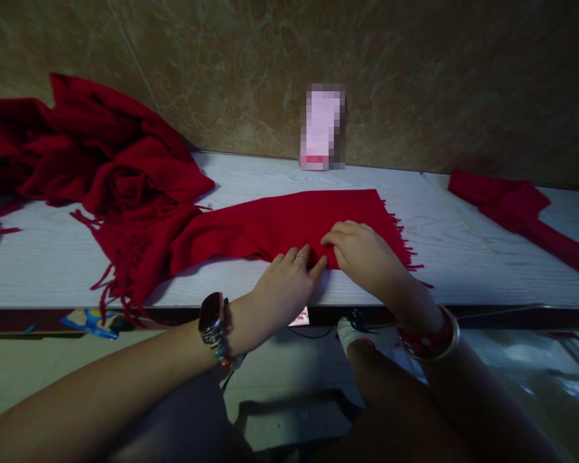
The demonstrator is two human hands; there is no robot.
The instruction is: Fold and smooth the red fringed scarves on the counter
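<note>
A brown marbled wall point(405, 77) backs the scene, and along its foot runs the pale wood-grain desk point(444, 231). On the desk's left lies a heaped red cloth point(120, 128); the red scarf point(313, 218) stretches from beside that heap to the middle, its right part spread fairly flat, its left part bunched, with some tassels hanging over the near edge. I cannot tell where scarf and heap part. A darker red cloth point(511, 199) lies well apart on the right. Both hands work at the scarf's near edge: the left hand point(287, 276) rests on it with fingers extended, its grip open, while the right hand point(359, 254) has curled fingers on the cloth just beside it; whether that grip has closed on fabric, I cannot tell. To smooth and align this edge well, I would let the left fingers anchor lightly, draw the right outward toward the fringe point(403, 235), and ease out the creases on the left rather than tugging. A pink item point(321, 128), blurred, is by the wall. Keep the small ring point(300, 256) from snagging the weave.
</note>
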